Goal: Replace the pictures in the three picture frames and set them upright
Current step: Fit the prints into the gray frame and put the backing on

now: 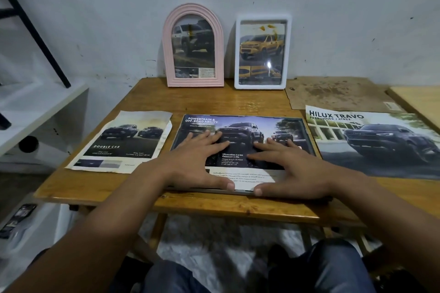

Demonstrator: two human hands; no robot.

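A dark rectangular frame (307, 131) lies flat on the wooden table (214, 100) with a "Powertrain & Off-Road Ability" truck picture (240, 126) laid over it. My left hand (197, 162) and my right hand (285, 169) press flat on that picture, fingers spread, thumbs at its near edge. A pink arched frame (193, 47) and a white rectangular frame (262, 53) stand upright against the wall, each with a truck picture inside. A loose "Double Cab" picture (123, 143) lies at the left. A "Hilux Travo" picture (373, 143) lies at the right.
A brown backing board (338, 93) lies flat at the back right of the table. A white shelf (35, 112) stands to the left and a second table edge (416, 100) shows at the far right. My knees are below the table's front edge.
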